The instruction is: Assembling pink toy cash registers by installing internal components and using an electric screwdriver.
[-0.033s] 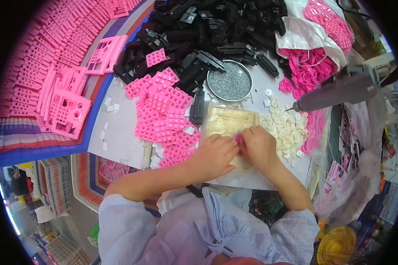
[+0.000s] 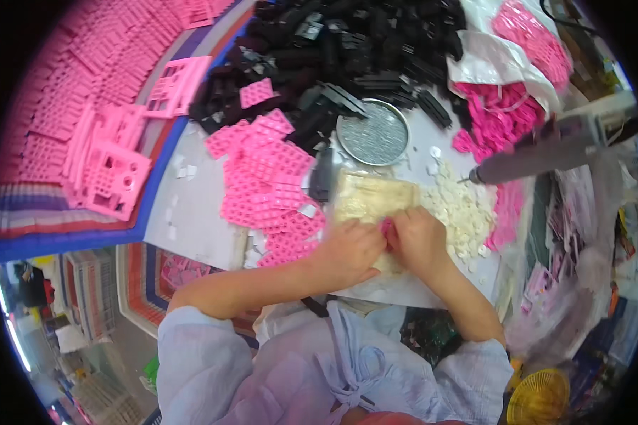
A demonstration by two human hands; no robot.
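My left hand (image 2: 350,249) and my right hand (image 2: 418,239) meet over a yellowish, plastic-covered pad (image 2: 374,190) on the white worktop. Between their closed fingertips shows a small dark pink piece (image 2: 388,226), mostly covered, so its exact kind cannot be made out. Off-white round discs (image 2: 459,205) lie in a heap beside my right hand. To the left of the pad is a pile of pink keypad pieces (image 2: 268,177). Just beyond the pad stands a round metal dish (image 2: 373,132) full of small silvery screws.
A grey power screwdriver (image 2: 539,157) hangs at the right, its bit above the discs. Black plastic parts (image 2: 361,49) are heaped at the back. Pink perforated panels (image 2: 113,177) are stacked at the left. A white bag (image 2: 500,60) holds bright pink parts at the back right.
The whole view has shifted slightly, with the worktop things now a little further right. Both hands keep their pinch on the small pink piece over the pad.
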